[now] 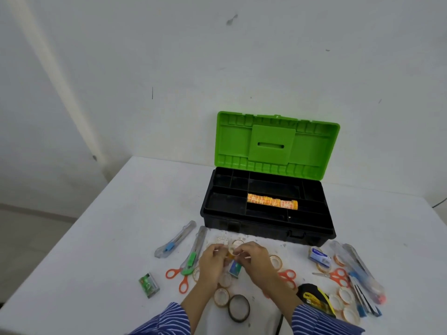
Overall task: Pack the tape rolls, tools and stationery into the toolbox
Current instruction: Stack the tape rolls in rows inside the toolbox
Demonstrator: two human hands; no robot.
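Both hands' grip on blurred small tape rolls, fingers hiding them

We see a white table with scuffs and specks near its middle, pushed against a white wall that has a few dark marks. Grey floor shows at left, beyond the table edge.
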